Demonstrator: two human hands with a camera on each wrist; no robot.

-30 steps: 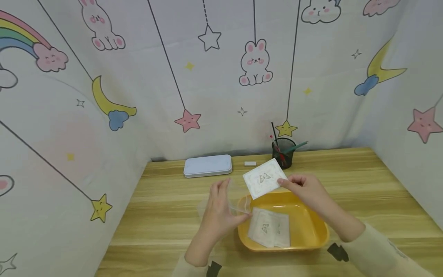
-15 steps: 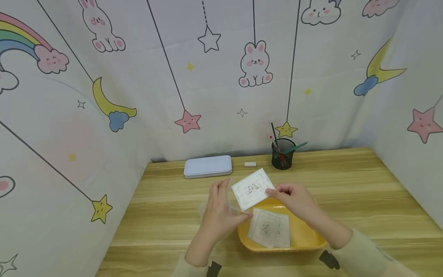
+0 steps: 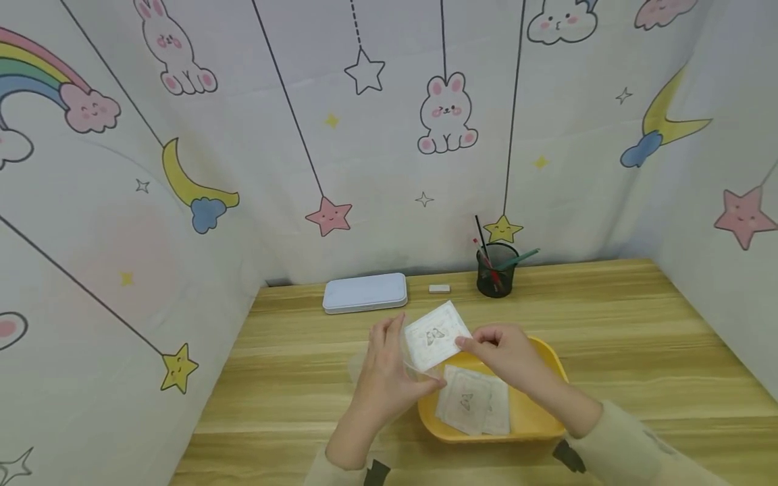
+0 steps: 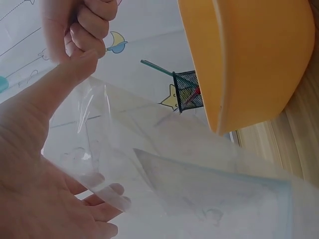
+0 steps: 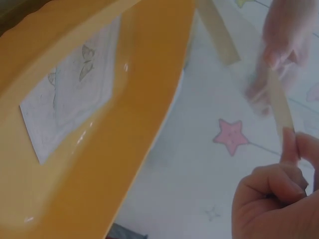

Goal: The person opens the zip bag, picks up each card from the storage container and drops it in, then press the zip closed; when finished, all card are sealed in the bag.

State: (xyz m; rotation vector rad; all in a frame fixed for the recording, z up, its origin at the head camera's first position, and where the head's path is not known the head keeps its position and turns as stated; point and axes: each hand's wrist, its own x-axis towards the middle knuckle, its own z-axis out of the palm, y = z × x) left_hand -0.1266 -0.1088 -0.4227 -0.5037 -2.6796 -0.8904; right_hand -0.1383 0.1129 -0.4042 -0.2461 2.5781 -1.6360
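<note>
Centre of the head view, just below mid-frame: the left hand [image 3: 383,374] pinches a clear, thin plastic sleeve [image 3: 410,358], thumb on one side and fingers on the other; the glossy, crinkly film shows best in the left wrist view, lower centre [image 4: 164,169]. The right hand [image 3: 507,354], fingers curled, pinches one corner of a small square white card [image 3: 436,337] w/ a faint butterfly print. The card is tilted, its lower-left part at or inside the sleeve's mouth; can't tell how far in. In the left wrist view a pale square shape [image 4: 214,194] shows through the film.

Just below and right of the hands sits a yellow plastic tray [image 3: 535,418], smooth, w/ rounded corners. A few more white butterfly cards [image 3: 474,401] lie flat inside, overlapping. The right wrist view shows the tray's thick glossy rim [image 5: 139,124] upper left, w/ the cards [image 5: 70,99] behind it.

The desk [image 3: 638,337] is light wood-grain laminate. Along its back edge, centre frame: a flat pale-blue case w/ rounded corners [image 3: 365,292], a small white eraser-like block [image 3: 439,288], and a black mesh pen cup [image 3: 497,270] w/ a few pens. Soft cartoon-print fabric, w/ bunnies, stars and moons, hangs behind and at both sides [image 3: 365,135].
</note>
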